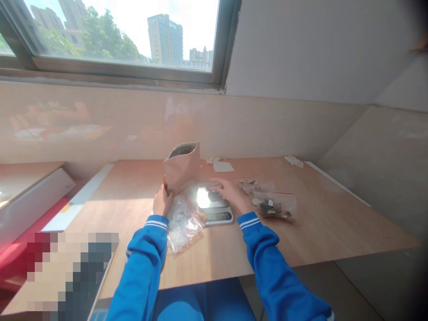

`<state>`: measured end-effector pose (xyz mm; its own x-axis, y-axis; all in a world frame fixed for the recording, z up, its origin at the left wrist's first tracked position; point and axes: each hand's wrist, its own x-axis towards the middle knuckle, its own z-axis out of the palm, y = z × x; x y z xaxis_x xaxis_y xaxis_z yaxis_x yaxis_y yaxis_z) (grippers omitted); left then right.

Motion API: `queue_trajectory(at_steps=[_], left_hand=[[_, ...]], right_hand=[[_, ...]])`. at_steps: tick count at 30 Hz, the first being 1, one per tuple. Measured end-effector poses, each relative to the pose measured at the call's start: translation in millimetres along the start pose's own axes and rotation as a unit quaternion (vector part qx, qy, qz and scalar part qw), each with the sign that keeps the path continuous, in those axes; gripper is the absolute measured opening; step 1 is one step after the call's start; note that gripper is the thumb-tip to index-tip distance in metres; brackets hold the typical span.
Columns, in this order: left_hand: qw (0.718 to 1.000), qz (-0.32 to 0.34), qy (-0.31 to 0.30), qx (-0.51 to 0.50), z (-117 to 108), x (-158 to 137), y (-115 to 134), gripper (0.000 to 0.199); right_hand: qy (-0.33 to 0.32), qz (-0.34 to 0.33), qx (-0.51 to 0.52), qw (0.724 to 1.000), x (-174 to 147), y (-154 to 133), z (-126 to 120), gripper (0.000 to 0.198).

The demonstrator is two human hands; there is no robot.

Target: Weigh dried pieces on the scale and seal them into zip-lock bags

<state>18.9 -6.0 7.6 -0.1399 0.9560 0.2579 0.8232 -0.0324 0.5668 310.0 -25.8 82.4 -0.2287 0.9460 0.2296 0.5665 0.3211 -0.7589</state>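
Note:
A tan stand-up paper bag (183, 169) stands with its mouth open at the middle of the table. My left hand (162, 200) is closed on its lower left side. Under that wrist lie clear zip bags (182, 225), crumpled and flat. A white digital scale (216, 216) sits to their right, its platform glaring in the sun. My right hand (230, 191) reaches over the platform, fingertips bent together above a dark patch; whether they pinch a small piece, I cannot make out. A small tan piece (201, 216) lies at the scale's left edge.
Right of the scale lie clear zip bags (276, 206) of dark and pale dried pieces. A white paper (223, 166) and crumpled tissue (294, 162) lie at the back. The wall and window rise behind. Another table (30, 178) stands at left.

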Motion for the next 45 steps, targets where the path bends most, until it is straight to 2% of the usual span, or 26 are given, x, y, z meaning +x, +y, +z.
queue_trajectory(at_steps=[2, 5, 9, 13, 17, 21, 25, 28, 30, 37, 45], left_hand=[[1.0, 0.002, 0.003, 0.0, 0, 0, 0, 0.049], [1.0, 0.0, 0.003, 0.003, 0, 0, 0, 0.051], [1.0, -0.008, -0.001, 0.009, 1, 0, 0, 0.05], [1.0, -0.004, 0.0, 0.012, 2, 0, -1, 0.046], [1.0, -0.002, 0.003, 0.012, 1, 0, -1, 0.047], [1.0, 0.0, 0.004, 0.011, 0, 0, 0, 0.051], [1.0, 0.0, 0.005, 0.014, 0, 0, 1, 0.049], [1.0, -0.003, 0.003, 0.018, 0, 0, 1, 0.047], [1.0, -0.007, 0.002, 0.018, 0, 0, 2, 0.045], [1.0, -0.003, 0.004, 0.017, 0, 0, 2, 0.045], [1.0, 0.0, 0.001, 0.007, 0, -1, 1, 0.049]], right_hand=[[0.008, -0.001, 0.004, 1.0, 0, 5, 0, 0.037], [0.061, 0.005, 0.024, 0.998, 0, 16, 6, 0.035], [0.114, 0.01, 0.081, 0.99, 2, 38, 24, 0.032], [0.159, -0.019, 0.059, 0.985, 3, 53, 40, 0.035], [0.135, -0.021, 0.031, 0.99, 2, 43, 43, 0.041], [0.126, -0.081, -0.099, 0.984, 0, 11, 50, 0.04], [0.022, -0.14, -0.199, 0.97, 2, -22, 73, 0.035], [-0.058, -0.109, -0.283, 0.951, 8, -38, 91, 0.039], [-0.082, -0.078, -0.32, 0.941, 13, -44, 100, 0.04], [-0.068, -0.014, -0.346, 0.936, 23, -56, 120, 0.031], [-0.069, -0.036, -0.362, 0.929, 19, -61, 119, 0.025]])
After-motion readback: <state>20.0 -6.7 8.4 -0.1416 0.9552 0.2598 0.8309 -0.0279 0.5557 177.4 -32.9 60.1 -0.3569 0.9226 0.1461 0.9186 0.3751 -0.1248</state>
